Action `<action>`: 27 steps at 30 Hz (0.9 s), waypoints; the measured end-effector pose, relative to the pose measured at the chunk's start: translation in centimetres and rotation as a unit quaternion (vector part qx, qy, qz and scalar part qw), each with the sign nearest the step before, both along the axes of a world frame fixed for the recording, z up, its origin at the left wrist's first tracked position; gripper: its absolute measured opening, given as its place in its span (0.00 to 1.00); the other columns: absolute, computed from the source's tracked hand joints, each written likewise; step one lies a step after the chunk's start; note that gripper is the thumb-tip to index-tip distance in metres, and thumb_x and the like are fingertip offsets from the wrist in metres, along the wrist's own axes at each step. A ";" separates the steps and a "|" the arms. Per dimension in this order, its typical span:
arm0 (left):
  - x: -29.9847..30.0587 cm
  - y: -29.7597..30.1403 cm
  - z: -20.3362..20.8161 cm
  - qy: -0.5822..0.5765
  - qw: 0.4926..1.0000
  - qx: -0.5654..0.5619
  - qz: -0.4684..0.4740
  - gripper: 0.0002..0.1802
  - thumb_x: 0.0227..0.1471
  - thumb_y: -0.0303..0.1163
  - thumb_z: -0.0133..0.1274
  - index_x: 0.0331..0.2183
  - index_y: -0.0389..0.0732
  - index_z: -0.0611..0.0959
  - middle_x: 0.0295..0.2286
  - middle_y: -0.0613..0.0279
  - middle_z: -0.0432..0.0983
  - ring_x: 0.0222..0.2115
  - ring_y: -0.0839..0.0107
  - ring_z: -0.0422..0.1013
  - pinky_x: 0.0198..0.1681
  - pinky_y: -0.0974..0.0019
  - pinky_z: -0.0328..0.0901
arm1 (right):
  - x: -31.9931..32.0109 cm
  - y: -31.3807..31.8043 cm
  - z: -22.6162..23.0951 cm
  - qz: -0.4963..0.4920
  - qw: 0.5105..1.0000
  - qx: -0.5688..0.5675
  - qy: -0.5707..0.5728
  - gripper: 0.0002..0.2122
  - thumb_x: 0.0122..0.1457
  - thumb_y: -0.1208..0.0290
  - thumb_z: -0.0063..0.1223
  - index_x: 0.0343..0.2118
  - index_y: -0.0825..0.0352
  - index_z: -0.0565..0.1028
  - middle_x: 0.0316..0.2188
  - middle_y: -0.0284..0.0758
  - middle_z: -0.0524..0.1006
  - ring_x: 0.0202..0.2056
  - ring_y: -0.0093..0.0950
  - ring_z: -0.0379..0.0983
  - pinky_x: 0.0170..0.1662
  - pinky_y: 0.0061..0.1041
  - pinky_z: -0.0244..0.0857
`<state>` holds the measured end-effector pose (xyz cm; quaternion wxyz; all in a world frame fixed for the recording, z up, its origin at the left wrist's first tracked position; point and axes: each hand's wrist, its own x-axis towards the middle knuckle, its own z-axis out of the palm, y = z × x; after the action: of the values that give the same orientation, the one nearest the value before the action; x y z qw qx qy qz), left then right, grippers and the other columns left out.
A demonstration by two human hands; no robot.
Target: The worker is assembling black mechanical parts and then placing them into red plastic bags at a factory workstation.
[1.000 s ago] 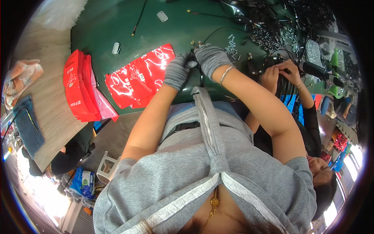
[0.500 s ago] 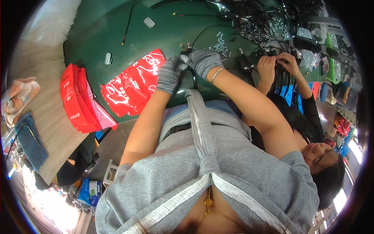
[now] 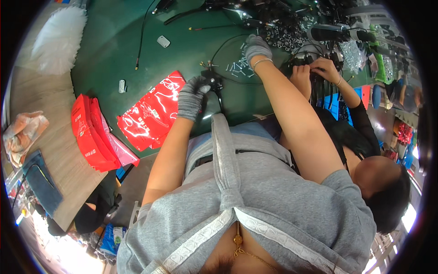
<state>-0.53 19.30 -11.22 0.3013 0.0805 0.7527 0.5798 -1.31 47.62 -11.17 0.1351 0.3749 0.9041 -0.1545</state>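
Both my hands wear grey gloves. My left hand [image 3: 191, 97] grips a small black lever part [image 3: 213, 84] with a thin black cable [image 3: 228, 75] running from it, just above the green table's [image 3: 137, 41] near edge. My right hand [image 3: 256, 48] is stretched farther out, resting among small silver screws [image 3: 237, 69] scattered on the table; I cannot tell whether it holds one. A silver bracelet sits on my right wrist.
A shiny red bag [image 3: 153, 112] lies left of my left hand, and a stack of red bags [image 3: 89, 134] hangs over the table edge. A person at my right works with bare hands [image 3: 315, 71] on black parts. Cables and black parts [image 3: 283, 23] crowd the far side.
My right hand has left the lever part and reached out farther onto the table to the screws. My left hand keeps hold of the part.
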 end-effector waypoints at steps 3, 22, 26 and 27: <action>0.0 -0.3 -0.6 -0.052 0.998 0.032 0.023 0.18 0.47 0.22 0.59 0.43 0.34 0.78 0.36 0.60 0.77 0.37 0.74 0.72 0.44 0.70 0.67 | -0.5 -0.2 0.4 0.017 1.000 0.002 -0.004 0.15 0.50 0.72 0.57 0.42 0.66 0.75 0.44 0.44 0.76 0.47 0.41 0.73 0.47 0.34 0.70; -0.3 -0.3 -0.1 -0.151 0.981 0.106 0.067 0.17 0.47 0.20 0.59 0.41 0.37 0.76 0.34 0.67 0.75 0.32 0.77 0.70 0.35 0.74 0.65 | 0.0 -11.9 6.8 0.444 0.880 -0.168 0.034 0.11 0.51 0.70 0.54 0.38 0.56 0.80 0.34 0.35 0.80 0.38 0.37 0.77 0.41 0.33 0.70; -0.6 -0.2 -0.2 -0.147 0.984 0.083 0.052 0.18 0.47 0.20 0.59 0.42 0.37 0.76 0.33 0.66 0.75 0.32 0.77 0.70 0.34 0.74 0.66 | -0.7 -11.6 7.4 0.487 0.860 -0.150 -0.012 0.13 0.46 0.70 0.59 0.37 0.59 0.80 0.35 0.36 0.80 0.40 0.37 0.77 0.40 0.34 0.71; -0.9 -0.5 -0.8 -0.119 0.992 0.038 0.025 0.19 0.47 0.20 0.59 0.43 0.37 0.76 0.34 0.65 0.76 0.33 0.76 0.71 0.35 0.74 0.66 | -0.7 -12.1 7.1 0.488 0.860 -0.150 -0.012 0.13 0.46 0.70 0.59 0.37 0.59 0.80 0.35 0.36 0.80 0.40 0.37 0.77 0.40 0.34 0.71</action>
<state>-1.40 18.80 -12.01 0.3710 0.0033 0.6909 0.6205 -2.01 35.54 -4.07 0.2582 -0.1368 0.9356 -0.1981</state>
